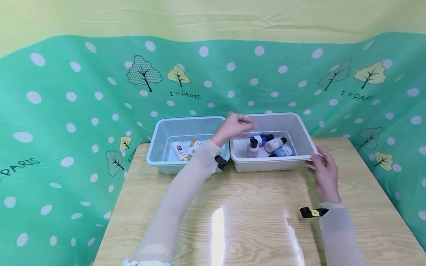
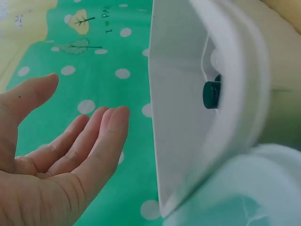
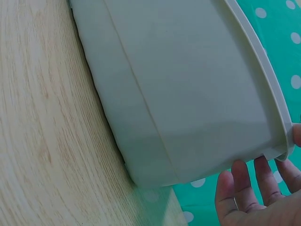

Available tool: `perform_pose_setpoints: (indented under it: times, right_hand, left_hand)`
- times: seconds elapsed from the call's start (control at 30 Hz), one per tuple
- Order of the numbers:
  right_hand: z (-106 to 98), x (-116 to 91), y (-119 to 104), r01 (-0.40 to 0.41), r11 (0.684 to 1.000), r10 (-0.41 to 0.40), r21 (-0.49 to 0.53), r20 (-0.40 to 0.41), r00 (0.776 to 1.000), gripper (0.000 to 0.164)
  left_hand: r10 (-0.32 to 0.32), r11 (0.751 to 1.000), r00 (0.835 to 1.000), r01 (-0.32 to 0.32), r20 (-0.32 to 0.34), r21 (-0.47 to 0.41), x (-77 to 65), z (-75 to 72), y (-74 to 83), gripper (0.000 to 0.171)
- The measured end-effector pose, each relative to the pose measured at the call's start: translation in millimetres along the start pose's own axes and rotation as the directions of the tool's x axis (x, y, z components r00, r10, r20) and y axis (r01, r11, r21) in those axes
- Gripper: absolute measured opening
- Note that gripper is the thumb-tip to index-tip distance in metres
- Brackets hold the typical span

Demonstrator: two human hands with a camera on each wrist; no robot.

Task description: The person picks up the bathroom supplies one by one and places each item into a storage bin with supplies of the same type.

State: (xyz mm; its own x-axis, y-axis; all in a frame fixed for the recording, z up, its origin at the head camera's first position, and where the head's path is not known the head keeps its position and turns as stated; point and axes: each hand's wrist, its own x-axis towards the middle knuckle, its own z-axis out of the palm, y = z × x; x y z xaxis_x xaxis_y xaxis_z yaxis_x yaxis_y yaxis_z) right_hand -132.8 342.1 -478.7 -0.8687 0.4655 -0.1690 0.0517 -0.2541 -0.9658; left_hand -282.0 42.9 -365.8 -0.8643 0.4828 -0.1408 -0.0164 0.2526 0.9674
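My left hand (image 1: 235, 127) hovers over the left end of a whitish-grey plastic bin (image 1: 263, 166), close to where it meets a light blue bin (image 1: 169, 169). In the left wrist view its fingers are loosely bent, thumb apart, with nothing between them. My right hand (image 1: 324, 171) grips the grey bin's front right corner, thumb on the rim and fingertips against the outer wall below. Inside the grey bin are a dark blue bottle (image 1: 260, 139), a pale pink bottle (image 1: 273, 145), a light blue bottle (image 1: 284, 151) and a pinkish bottle (image 1: 253, 150), all black-capped.
The light blue bin holds white bottles with gold caps, such as one labelled bottle (image 1: 179, 150); my left forearm hides part of it. Both bins stand side by side on a wooden table (image 1: 259, 207). A green dotted curtain (image 1: 186, 77) hangs close behind.
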Motion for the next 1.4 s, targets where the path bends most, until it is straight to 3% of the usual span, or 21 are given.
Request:
perform_pose_setpoints:
  times: [0.33, 0.63, 0.83, 1.07, 1.23, 1.4]
  right_hand:
    - [0, 3, -1, -0.016, 0.998, 0.015, -0.055, -0.02, 1.0, 0.052]
    - [1, 6, -4, -0.021, 0.998, 0.02, -0.063, -0.016, 1.0, 0.052]
    - [1, 8, -4, -0.036, 0.998, 0.035, -0.045, -0.005, 0.999, 0.054]
    - [-3, 9, -6, -0.038, 0.999, 0.038, -0.024, -0.008, 0.999, 0.056]
    - [-6, 9, -6, -0.036, 0.999, 0.036, 0.0, -0.027, 0.999, 0.055]
    - [-8, 9, -5, -0.029, 0.999, 0.03, 0.027, -0.035, 0.999, 0.056]
  left_hand:
    - [0.082, 0.993, 0.995, -0.076, -0.058, 0.092, -47.1, -14.2, -20.1, 0.041]
    - [0.063, 0.998, 0.994, -0.063, -0.094, 0.0, -91.3, -25.6, -38.5, 0.044]
    - [0.04, 0.998, 0.99, -0.045, -0.133, -0.036, -122.0, -22.4, -58.1, 0.044]
    - [0.027, 0.991, 0.991, -0.044, -0.128, -0.127, -155.7, -13.7, -89.0, 0.047]
    - [0.044, 0.993, 0.988, -0.059, -0.15, -0.104, -175.2, -11.7, -102.3, 0.046]
    - [0.063, 0.996, 0.981, -0.074, -0.181, -0.057, -185.6, -9.2, -113.0, 0.04]
